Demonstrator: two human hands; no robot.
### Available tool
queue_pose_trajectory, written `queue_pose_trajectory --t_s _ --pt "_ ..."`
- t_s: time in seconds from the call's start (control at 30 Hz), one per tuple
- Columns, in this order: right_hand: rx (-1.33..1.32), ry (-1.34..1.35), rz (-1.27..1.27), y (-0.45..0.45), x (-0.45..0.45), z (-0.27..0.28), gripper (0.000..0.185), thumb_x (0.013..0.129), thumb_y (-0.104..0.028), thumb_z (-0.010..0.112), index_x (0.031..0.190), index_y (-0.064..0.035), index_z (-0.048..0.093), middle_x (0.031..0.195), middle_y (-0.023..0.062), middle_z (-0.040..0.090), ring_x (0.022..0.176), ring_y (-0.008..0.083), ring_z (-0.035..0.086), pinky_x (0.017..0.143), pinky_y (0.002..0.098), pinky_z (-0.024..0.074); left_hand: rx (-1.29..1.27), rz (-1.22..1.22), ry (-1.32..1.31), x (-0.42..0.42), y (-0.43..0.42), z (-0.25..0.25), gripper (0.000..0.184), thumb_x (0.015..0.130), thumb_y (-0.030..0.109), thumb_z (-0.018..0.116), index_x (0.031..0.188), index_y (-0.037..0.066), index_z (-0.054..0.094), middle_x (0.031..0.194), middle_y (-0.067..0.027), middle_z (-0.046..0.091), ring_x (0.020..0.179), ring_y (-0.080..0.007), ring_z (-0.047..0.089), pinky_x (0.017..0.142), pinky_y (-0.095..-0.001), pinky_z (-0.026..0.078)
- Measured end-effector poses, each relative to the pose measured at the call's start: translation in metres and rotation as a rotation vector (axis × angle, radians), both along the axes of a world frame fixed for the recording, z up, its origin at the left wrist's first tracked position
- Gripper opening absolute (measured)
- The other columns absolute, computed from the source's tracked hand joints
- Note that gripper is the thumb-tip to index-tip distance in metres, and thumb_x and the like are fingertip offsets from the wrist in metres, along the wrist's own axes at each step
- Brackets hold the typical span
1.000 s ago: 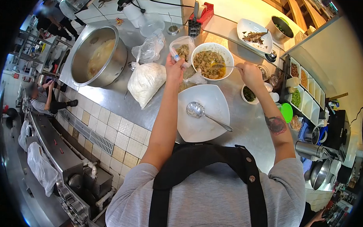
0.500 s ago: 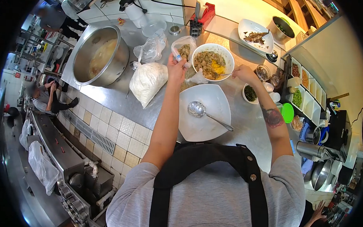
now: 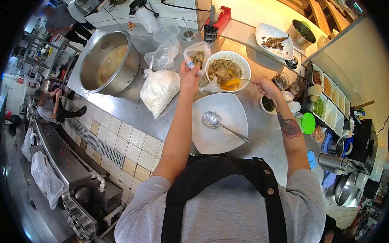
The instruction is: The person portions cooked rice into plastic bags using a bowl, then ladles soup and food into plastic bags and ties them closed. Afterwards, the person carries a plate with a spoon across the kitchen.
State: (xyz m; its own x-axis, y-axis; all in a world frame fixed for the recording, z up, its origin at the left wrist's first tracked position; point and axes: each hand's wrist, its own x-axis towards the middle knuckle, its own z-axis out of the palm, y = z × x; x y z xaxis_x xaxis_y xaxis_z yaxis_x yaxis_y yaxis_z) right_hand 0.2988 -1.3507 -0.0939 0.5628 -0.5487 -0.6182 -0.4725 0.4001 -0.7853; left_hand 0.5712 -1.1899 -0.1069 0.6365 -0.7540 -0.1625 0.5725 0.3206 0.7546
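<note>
My left hand (image 3: 189,78) is closed on the edge of a clear plastic bag (image 3: 197,50) with pieces of marinated meat inside. Just right of it is a white bowl (image 3: 248,65) of similar meat (image 3: 224,69) with yellow egg (image 3: 231,84) at its near side. My right hand (image 3: 265,86) grips the thin handle of a metal spoon (image 3: 245,79), whose head is hidden in the egg. Nearer me lies a white square plate (image 3: 202,141) bearing a large serving spoon (image 3: 211,120). Left of my left wrist sits a tied bag of white powder (image 3: 160,91).
A large steel pot (image 3: 130,70) of cloudy liquid stands at the left table edge. On the right are a small bowl of dark greens (image 3: 268,104), a green lid (image 3: 308,123) and a topping rack (image 3: 328,96). A person (image 3: 47,105) sits at far left.
The egg has shifted toward the near side of the bowl with the spoon. My right hand has moved slightly down; my left hand still holds the bag in place.
</note>
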Motion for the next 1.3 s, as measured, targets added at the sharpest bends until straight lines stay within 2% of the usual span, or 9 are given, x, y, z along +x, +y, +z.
queue_pose_trajectory --t_s 0.1,0.5,0.6,0.67,0.73,0.83,0.97,1.1,1.3 --pt "-0.133 0.031 -0.059 -0.006 -0.004 0.013 0.018 0.083 -0.02 0.052 0.073 -0.0054 0.057 0.048 -0.0081 0.028 0.039 0.0058 0.02 0.035 0.0224 0.015 0.01 -0.004 -0.012 0.0 -0.002 0.001 0.056 0.079 -0.013 0.051 0.126 0.016 0.04 0.109 -0.007 0.053 0.09 -0.0196 0.057 0.073 -0.0346 0.052" --pt "-0.149 -0.048 -0.036 -0.03 0.033 0.047 0.017 0.08 -0.019 0.053 0.072 -0.0065 0.06 0.048 -0.0083 0.027 0.039 0.0039 0.017 0.035 0.0225 0.0122 -0.01 -0.067 -0.077 0.003 -0.013 -0.003 0.056 0.078 -0.013 0.051 0.125 0.014 0.04 0.098 -0.005 0.054 0.081 -0.0159 0.057 0.064 -0.031 0.052" --pt "-0.284 -0.013 0.112 -0.026 0.076 0.061 0.016 0.075 -0.016 0.057 0.07 -0.0035 0.064 0.046 -0.0019 0.038 0.038 0.0081 0.032 0.035 0.0236 0.0246 -0.045 0.0 -0.015 -0.002 -0.014 0.006 0.054 0.078 -0.012 0.051 0.125 0.014 0.041 0.099 -0.0051 0.055 0.081 -0.0162 0.058 0.063 -0.0305 0.052" --pt "-0.8 -0.002 0.217 -0.015 0.12 0.045 0.017 0.073 -0.017 0.058 0.068 -0.0024 0.065 0.047 0.0062 0.049 0.046 0.0151 0.051 0.044 0.0281 0.0412 -0.049 0.005 -0.021 0.001 -0.013 0.008 0.052 0.079 -0.012 0.05 0.124 0.013 0.041 0.1 -0.0056 0.055 0.083 -0.0166 0.058 0.063 -0.0306 0.052" --pt "-1.274 0.215 0.354 0.017 0.16 0.044 0.014 0.072 -0.014 0.059 0.071 -0.0027 0.066 0.06 0.0134 0.058 0.066 0.0234 0.062 0.061 0.033 0.0502 -0.024 0.012 -0.016 0.009 -0.013 0.011 0.049 0.08 -0.01 0.05 0.123 0.012 0.042 0.1 -0.0057 0.055 0.082 -0.0165 0.058 0.061 -0.0306 0.052" --pt "-1.83 0.16 0.456 0.054 0.182 0.048 0.01 0.071 -0.011 0.059 0.069 -0.0047 0.066 0.071 0.0136 0.06 0.073 0.0267 0.061 0.064 0.0348 0.0512 0.096 0.05 0.001 0.033 -0.021 0.025 0.041 0.081 -0.006 0.052 0.117 0.011 0.045 0.094 -0.0052 0.057 0.073 -0.0158 0.058 0.051 -0.0303 0.049" --pt "-1.814 0.028 0.292 0.052 0.17 0.067 0.007 0.069 -0.007 0.057 0.071 -0.0045 0.063 0.075 0.0125 0.058 0.076 0.0275 0.059 0.064 0.0369 0.0507 0.222 0.154 -0.07 0.078 -0.047 0.056 0.028 0.08 -0.003 0.056 0.106 0.004 0.049 0.085 -0.0087 0.058 0.064 -0.0174 0.058 0.043 -0.0311 0.046" --pt "-1.796 -0.036 0.388 0.052 0.151 0.07 0.012 0.071 -0.004 0.054 0.077 -0.0047 0.064 0.077 0.0141 0.058 0.077 0.03 0.06 0.066 0.0391 0.0501 0.251 0.111 -0.264 0.092 -0.073 0.087 0.014 0.078 -0.002 0.058 0.089 -0.002 0.051 0.069 -0.0109 0.056 0.047 -0.0181 0.053 0.036 -0.033 0.041" --pt "-1.567 -0.081 0.002 0.044 0.09 0.114 0.014 0.078 -0.015 0.058 0.079 -0.0049 0.067 0.075 0.0174 0.063 0.068 0.0315 0.061 0.064 0.0408 0.049 0.323 0.161 -0.261 0.099 -0.083 0.121 0.01 0.077 -0.002 0.058 0.074 -0.003 0.048 0.059 -0.0102 0.048 0.039 -0.0194 0.045 0.034 -0.036 0.038"
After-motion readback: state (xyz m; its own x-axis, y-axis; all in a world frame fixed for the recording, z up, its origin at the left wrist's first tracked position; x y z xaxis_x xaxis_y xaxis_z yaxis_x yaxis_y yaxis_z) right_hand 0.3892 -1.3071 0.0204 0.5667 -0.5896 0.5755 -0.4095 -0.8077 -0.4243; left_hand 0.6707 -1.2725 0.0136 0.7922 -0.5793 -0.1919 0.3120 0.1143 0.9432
